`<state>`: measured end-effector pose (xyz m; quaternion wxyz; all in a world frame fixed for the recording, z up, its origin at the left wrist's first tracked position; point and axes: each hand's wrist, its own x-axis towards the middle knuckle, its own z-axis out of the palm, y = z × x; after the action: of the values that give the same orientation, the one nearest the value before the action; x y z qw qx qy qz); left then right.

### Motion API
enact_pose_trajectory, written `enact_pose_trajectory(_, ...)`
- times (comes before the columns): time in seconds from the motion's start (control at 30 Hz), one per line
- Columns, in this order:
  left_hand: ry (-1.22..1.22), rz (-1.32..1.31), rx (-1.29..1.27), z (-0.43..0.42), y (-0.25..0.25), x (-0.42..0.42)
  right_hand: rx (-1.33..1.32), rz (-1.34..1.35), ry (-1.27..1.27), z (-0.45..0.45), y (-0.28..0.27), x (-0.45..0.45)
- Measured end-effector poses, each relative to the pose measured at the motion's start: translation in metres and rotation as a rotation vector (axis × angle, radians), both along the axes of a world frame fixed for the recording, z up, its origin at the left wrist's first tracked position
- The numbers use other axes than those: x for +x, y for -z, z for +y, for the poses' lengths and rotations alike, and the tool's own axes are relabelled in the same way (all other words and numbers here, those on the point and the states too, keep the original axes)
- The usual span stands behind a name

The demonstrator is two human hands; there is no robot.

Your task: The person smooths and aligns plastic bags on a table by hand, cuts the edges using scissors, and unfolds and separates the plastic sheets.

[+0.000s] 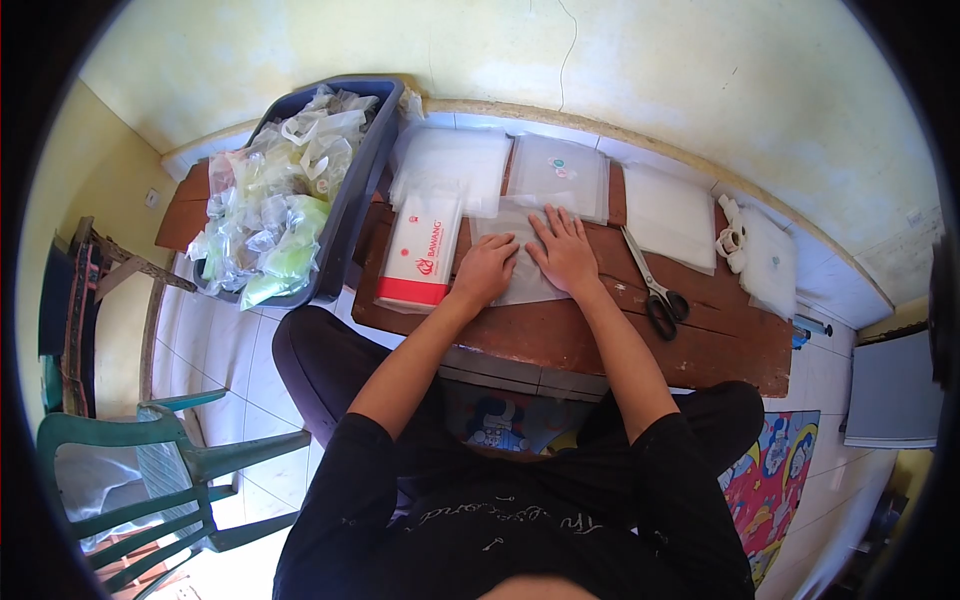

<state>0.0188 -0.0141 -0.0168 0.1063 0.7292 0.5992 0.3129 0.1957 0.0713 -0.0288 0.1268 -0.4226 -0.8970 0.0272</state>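
Head view: at the middle of the frame, a clear plastic sheet or bag lies flat on the brown table, with both hands over it. The right hand is open, fingers spread and pointing toward the top of the frame, palm down; it seems to press rather than grip, perhaps so that the thin film stays flat. The left hand, just beside it, has its fingers bent inward over the film's left part; whether it pinches an edge or only rests there, I cannot tell.

Left of the hands, the white and red packet marked BAWANG lies near the table's front edge, its upper end by a stack of clear plastic. Another clear stack lies above the hands, and a whiter stack to their right; laid in a row along the wall side, they probably leave the front for handling. Scissors rest right of the right hand, handles toward the person, which would suit an easy pick-up. Small white rolls sit between the whiter stack and a further one. At upper left, a dark tub heaped with crumpled plastic bags probably keeps that loose bulk together.
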Motion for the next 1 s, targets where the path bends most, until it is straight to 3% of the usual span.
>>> enact_pose_trajectory(0.4, -0.122, 0.041, 0.139, 0.025, 0.021, 0.017, 0.058, 0.032, -0.01, -0.003, -0.003, -0.001)
enact_pose_trajectory(0.77, -0.19, 0.199, -0.147, 0.028, 0.018, 0.025, 0.053, 0.036, -0.004, 0.0, 0.004, -0.001)
enact_pose_trajectory(1.0, -0.221, 0.23, -0.13, 0.028, 0.019, 0.028, 0.045, 0.03, -0.006, 0.002, 0.006, -0.001)
